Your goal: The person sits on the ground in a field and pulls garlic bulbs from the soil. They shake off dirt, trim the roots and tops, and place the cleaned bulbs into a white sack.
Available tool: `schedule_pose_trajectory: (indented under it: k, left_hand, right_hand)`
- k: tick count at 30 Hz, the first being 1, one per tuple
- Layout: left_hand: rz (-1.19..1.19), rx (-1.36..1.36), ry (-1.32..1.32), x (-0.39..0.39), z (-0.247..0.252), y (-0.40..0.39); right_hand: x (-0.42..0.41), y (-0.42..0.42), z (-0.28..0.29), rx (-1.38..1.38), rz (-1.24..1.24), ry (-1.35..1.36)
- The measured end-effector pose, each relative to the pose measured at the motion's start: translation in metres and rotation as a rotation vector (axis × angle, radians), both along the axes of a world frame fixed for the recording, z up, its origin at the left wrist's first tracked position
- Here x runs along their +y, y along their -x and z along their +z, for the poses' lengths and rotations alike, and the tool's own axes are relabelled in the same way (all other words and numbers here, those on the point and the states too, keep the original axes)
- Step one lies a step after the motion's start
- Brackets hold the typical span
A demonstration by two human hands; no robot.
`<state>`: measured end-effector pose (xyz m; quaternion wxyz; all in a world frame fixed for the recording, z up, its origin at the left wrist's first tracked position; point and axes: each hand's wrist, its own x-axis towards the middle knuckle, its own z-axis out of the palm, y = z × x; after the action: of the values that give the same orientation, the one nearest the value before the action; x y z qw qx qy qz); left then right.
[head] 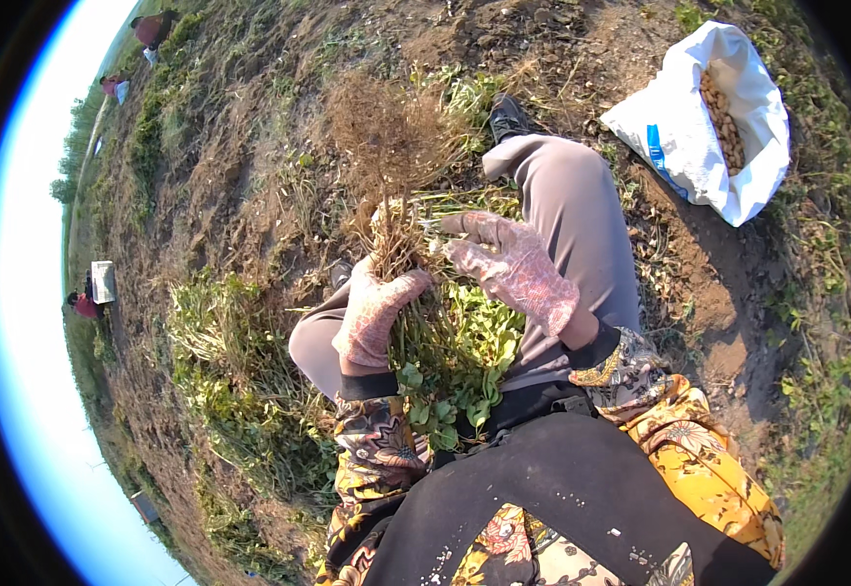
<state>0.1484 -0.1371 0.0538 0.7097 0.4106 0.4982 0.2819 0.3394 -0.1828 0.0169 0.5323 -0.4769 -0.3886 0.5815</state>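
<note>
My left hand [383,311], in a patterned pinkish glove, grips a bunch of peanut plants [425,340] just below its roots. The bunch is held roots up, its green leaves [443,403] hanging down toward my lap. Dry, tangled root ends [394,245] stick out above the left fist. To the right of these roots is my right hand [517,267], gloved alike, with thumb and fingers apart and nothing plainly held. A small pale thing [436,246], perhaps a pod, shows by its fingertips; whether they touch it I cannot tell.
An open white woven sack [670,124] holding peanuts [722,124] stands at the upper right. Pulled plants [249,395] lie heaped on my left. A dry brown bush [385,124] rises beyond the roots. Several people are far off at the left, one near a pale box [103,282].
</note>
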Motion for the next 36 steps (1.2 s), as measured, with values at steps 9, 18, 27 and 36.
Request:
schedule_pose_trajectory:
  k: [9,18,27,36]
  left_hand:
    - [0.0,0.173,-0.123,0.003,-0.015,-0.006]
    - [0.351,0.146,0.019,0.012,-0.018,0.024]
    - [0.234,-0.48,-0.126,-0.017,-0.024,0.106]
    - [0.019,-0.637,-0.564,0.007,0.033,0.108]
  right_hand:
    - [-0.012,-0.009,0.003,-0.636,0.248,-0.552]
    - [-0.064,-0.132,0.113,-0.162,0.221,-0.444]
    - [-0.031,-0.299,0.052,-1.34,-0.705,0.119]
    - [-0.016,0.066,0.016,-0.289,0.842,-0.44]
